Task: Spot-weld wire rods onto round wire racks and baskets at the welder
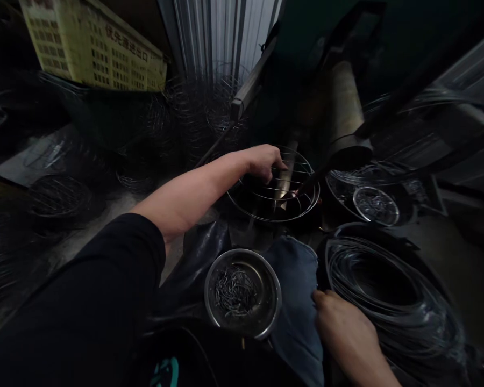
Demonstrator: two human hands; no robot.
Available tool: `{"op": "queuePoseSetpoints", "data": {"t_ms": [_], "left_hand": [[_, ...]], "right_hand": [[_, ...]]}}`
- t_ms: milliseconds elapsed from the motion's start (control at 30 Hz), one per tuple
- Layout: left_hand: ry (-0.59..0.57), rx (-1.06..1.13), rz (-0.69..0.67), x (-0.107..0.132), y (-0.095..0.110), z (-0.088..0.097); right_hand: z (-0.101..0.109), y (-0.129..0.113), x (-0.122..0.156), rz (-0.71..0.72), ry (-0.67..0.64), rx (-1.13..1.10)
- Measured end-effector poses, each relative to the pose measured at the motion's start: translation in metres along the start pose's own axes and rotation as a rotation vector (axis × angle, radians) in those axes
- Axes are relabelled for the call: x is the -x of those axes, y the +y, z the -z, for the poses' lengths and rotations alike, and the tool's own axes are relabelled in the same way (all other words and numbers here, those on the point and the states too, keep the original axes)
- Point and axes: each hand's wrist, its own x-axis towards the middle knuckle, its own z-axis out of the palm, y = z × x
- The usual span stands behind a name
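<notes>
Steel wire rack (274, 188): round, a hoop crossed by straight wires. It lies flat over a metal bar (284, 180) in the middle of the view, beyond the near bowl.
Left hand (262, 161): stretched well forward, with the fingers curled down over the rack's left rim and gripping it. The thumb is hidden.
Right hand (342, 328): low and close to the body, knuckles up, resting on the edge of a blue cloth (296, 274). The fingers are bent, but I cannot tell whether they pinch anything.
Dark rod (318, 174): slants down from the right. Its tip meets the cross wires near the rack's centre, where a small reddish spot shows.
Near bowl (277, 301): shiny metal, between the two arms, holding a tangle of short wire bits (234, 293).
Far bowl (376, 206): smaller, to the right of the rack, also with wire bits in it.
Hoops (391, 301): a thick stack of dark wire rings, just right of the right hand.
Surroundings: heaps of finished racks (58, 196) lie on the left, under a yellow sign (92, 48).
Handling, as I judge it: keep the grip on the outer hoop, away from the rod's tip and the reddish spot. Hold the rack level on the bar so the wires sit flush. Turn it by the rim rather than by the thin cross wires, which would likely bend.
</notes>
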Motion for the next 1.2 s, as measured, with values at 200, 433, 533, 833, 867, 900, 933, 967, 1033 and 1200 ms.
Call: {"op": "queuePoseSetpoints", "data": {"t_ms": [200, 433, 533, 833, 867, 900, 933, 967, 1033, 1200], "left_hand": [[0.025, 0.016, 0.05, 0.01, 0.004, -0.001], [0.052, -0.015, 0.077, 0.016, 0.005, -0.002], [0.039, -0.007, 0.09, 0.015, 0.005, -0.001], [0.062, 0.009, 0.106, 0.021, 0.009, 0.001], [0.072, 0.002, 0.105, 0.022, 0.01, -0.001], [0.081, -0.006, 0.103, 0.024, 0.01, -0.002], [0.093, -0.014, 0.1, 0.025, 0.011, -0.004], [0.104, -0.022, 0.098, 0.026, 0.011, -0.006], [0.127, -0.038, 0.095, 0.028, 0.012, -0.009], [0.132, -0.072, 0.118, 0.036, 0.017, -0.008]], "right_hand": [[-0.052, 0.016, -0.019, 0.024, 0.17, -0.887], [-0.068, 0.014, -0.018, -0.315, 0.303, -1.695], [-0.067, 0.011, -0.017, -0.368, 0.267, -1.801], [-0.064, 0.025, -0.016, -0.394, 0.245, -1.664], [-0.052, 0.025, -0.021, -0.313, 0.287, -1.625], [-0.038, 0.022, -0.029, -0.211, 0.347, -1.6], [-0.022, 0.018, -0.037, -0.1, 0.423, -1.59], [-0.006, 0.011, -0.047, 0.015, 0.5, -1.598], [0.023, -0.007, -0.07, 0.173, 0.643, -1.652], [0.048, -0.041, -0.108, 0.186, 0.603, -1.663]]}}
